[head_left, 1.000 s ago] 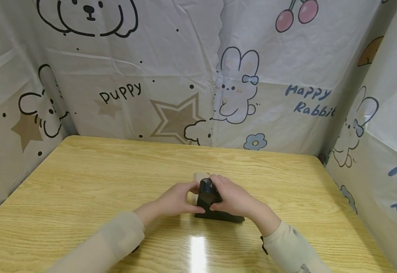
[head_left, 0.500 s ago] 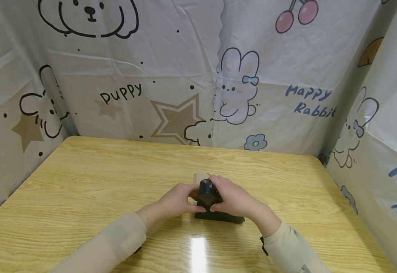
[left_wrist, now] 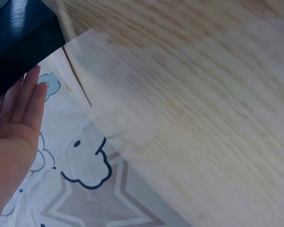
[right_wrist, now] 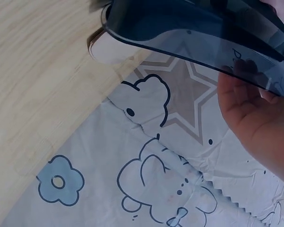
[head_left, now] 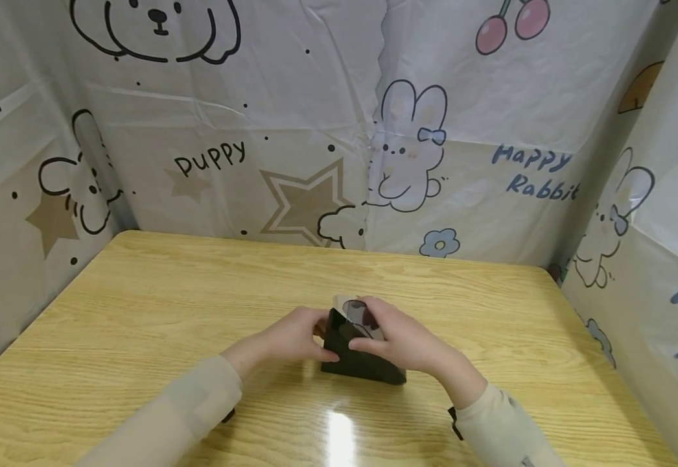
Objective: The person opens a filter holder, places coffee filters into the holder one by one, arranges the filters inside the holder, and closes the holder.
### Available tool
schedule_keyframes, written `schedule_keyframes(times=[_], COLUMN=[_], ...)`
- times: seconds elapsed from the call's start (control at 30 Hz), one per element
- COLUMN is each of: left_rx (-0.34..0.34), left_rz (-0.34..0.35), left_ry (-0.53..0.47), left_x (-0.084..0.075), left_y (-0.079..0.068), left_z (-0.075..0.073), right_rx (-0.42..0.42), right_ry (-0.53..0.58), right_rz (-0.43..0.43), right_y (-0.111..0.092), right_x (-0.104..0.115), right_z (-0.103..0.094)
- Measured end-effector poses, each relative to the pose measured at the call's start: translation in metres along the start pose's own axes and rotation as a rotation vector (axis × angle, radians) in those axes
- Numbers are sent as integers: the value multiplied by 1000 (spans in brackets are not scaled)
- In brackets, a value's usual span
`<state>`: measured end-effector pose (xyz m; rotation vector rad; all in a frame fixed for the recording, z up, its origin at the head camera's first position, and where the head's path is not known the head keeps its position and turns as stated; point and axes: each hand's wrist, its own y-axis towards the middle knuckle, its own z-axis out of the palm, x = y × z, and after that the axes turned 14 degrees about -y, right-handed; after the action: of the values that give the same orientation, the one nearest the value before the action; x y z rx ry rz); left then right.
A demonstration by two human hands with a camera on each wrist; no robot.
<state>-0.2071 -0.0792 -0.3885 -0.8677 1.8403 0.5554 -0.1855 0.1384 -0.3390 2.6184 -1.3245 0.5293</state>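
A black wedge-shaped object (head_left: 368, 368) with a smoky see-through panel (head_left: 355, 312) stands tilted between my hands, near the table's middle. My left hand (head_left: 295, 337) holds its left corner, thumb on the near face and fingers behind. In the left wrist view, fairly straight fingers lie against the glossy dark body (left_wrist: 26, 40). My right hand (head_left: 400, 337) grips the right side, with its thumb across the near face and fingers over the top. The right wrist view has those fingers partly visible through the curved smoky panel (right_wrist: 199, 52). What kind of object it is, I cannot tell.
A pale beige piece (head_left: 339, 301) lies just behind the black object, mostly hidden; its rounded end (right_wrist: 116, 47) shows in the right wrist view. The wood-grain table (head_left: 170, 292) meets a cartoon-printed cloth (head_left: 228, 194) at the back and sides.
The black object has turned and shifted slightly left, so more of its near face and smoky panel show. My right thumb has moved up and left; my left hand has moved slightly left.
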Motion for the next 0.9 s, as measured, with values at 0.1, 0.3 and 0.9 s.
schedule_keyframes(times=[0.1, 0.3, 0.9], left_rx=[7, 34, 61], left_rz=[-9, -32, -49], left_ry=[-16, -45, 5], left_x=[1, 1, 0], left_y=[-1, -2, 1], left_z=[-2, -3, -1], right_rx=[-11, -69, -109], right_ry=[33, -24, -63], right_rz=[37, 58, -16], right_y=[-1, -3, -8], right_x=[1, 2, -5], right_z=[-1, -7, -19])
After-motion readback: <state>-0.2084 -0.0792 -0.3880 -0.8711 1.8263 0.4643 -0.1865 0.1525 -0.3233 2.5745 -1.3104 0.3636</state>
